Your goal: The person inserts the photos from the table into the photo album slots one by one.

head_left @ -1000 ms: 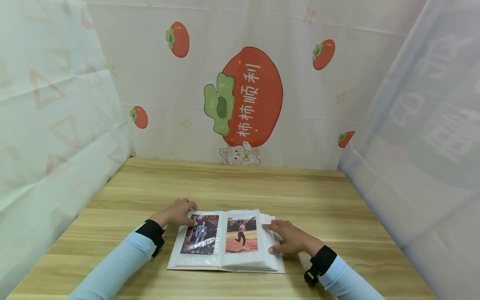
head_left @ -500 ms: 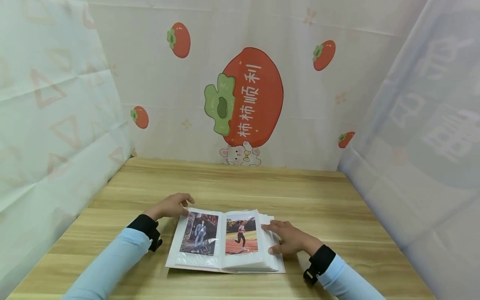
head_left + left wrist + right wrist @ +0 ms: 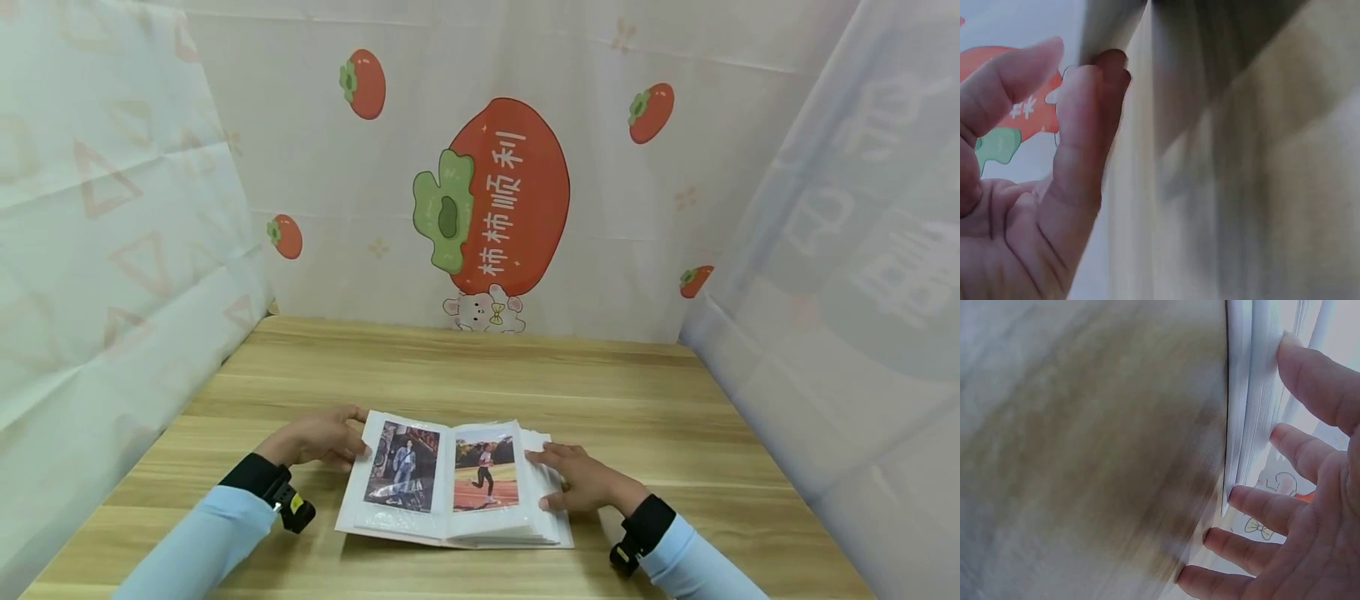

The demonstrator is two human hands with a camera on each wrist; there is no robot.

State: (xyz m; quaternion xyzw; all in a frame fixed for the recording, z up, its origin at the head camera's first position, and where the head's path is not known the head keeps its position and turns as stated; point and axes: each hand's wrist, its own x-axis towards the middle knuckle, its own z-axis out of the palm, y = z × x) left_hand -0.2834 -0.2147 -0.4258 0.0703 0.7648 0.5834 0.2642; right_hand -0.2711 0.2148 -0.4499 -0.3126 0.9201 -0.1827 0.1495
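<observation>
A photo album (image 3: pixel 446 527) lies spread in the head view, a photo in a clear sleeve on each facing page. The left photo (image 3: pixel 405 467) shows a person in blue, the right photo (image 3: pixel 486 475) a runner on a track. My left hand (image 3: pixel 318 437) is at the album's left edge, which is tilted a little off the table. In the left wrist view its fingers (image 3: pixel 1079 125) are right at the cover edge, with the thumb apart from them. My right hand (image 3: pixel 588 482) rests with spread fingers along the right page edges, fingertips on the stack and the table.
The wooden table (image 3: pixel 465 367) extends behind and to both sides of the album. A white curtain (image 3: pixel 337 167) with persimmon prints closes off the back, and pale cloth hangs at the left and right sides.
My left hand has left the top of the left page and moved outward and down to the side of its edge. That edge has risen slightly. My right hand stays in place.
</observation>
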